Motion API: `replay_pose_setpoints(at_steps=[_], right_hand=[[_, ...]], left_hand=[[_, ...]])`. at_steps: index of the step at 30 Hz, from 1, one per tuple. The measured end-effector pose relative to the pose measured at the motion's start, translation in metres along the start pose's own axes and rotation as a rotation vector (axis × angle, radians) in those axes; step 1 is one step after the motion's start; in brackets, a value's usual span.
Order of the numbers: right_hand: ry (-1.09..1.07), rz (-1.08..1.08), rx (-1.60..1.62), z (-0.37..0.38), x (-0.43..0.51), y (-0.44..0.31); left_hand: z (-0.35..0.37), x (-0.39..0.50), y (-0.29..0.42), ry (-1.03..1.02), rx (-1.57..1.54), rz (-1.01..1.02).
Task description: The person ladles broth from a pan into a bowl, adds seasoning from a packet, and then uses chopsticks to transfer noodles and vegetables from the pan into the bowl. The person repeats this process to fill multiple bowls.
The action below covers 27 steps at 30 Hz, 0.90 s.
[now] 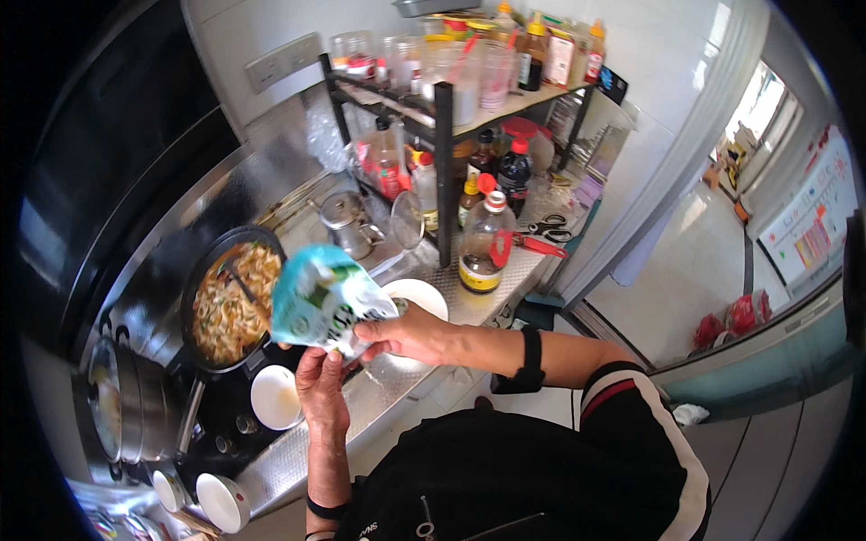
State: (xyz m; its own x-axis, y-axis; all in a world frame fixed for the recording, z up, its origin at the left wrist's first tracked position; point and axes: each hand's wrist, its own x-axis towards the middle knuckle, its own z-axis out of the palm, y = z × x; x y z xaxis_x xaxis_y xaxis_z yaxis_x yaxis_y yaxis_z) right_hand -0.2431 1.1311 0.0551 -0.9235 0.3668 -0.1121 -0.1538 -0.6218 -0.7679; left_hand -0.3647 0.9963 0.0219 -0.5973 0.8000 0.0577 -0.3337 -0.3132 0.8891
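Note:
Both hands hold a teal and white plastic food pouch (325, 297), tilted, in front of the stove. My left hand (323, 382) grips its lower edge, fingers bent around it. My right hand (409, 335) pinches its right end between thumb and fingers. To the left of the pouch a black frying pan (191, 358) holds cooked food in sauce (226, 308), with a wooden-handled spatula (247, 287) lying in it. A white bowl (276, 397) with a little yellowish residue stands just below the pouch. A white plate (426, 297) lies partly behind my right hand.
A large steel pot (135, 406) stands left of the pan, with white bowls (223, 504) near the counter's front edge. A mostly emptied plastic sauce bottle (484, 247), scissors (551, 228) and a metal pitcher (344, 220) stand or lie around a black-framed rack (443, 169) of jars and bottles.

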Motion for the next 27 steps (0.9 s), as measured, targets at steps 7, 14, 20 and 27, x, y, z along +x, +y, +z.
replay_pose_setpoints(at_steps=[7,14,20,27], right_hand=[[0.226,-0.328,-0.607,-0.102,-0.106,-0.048],[0.421,-0.162,-0.883,-0.149,-0.171,-0.076],[0.975,-0.252,-0.804,-0.263,-0.212,-0.140],[1.528,-0.546,-1.423,-0.443,-0.141,-0.242]], left_hand=[[0.070,0.022,-0.030,-0.162,0.122,-0.158],[0.154,0.032,-0.076,-0.515,0.414,-0.376],[0.167,0.044,-0.069,-0.491,0.480,-0.433],[0.133,0.021,-0.035,-0.149,0.621,-0.331]])
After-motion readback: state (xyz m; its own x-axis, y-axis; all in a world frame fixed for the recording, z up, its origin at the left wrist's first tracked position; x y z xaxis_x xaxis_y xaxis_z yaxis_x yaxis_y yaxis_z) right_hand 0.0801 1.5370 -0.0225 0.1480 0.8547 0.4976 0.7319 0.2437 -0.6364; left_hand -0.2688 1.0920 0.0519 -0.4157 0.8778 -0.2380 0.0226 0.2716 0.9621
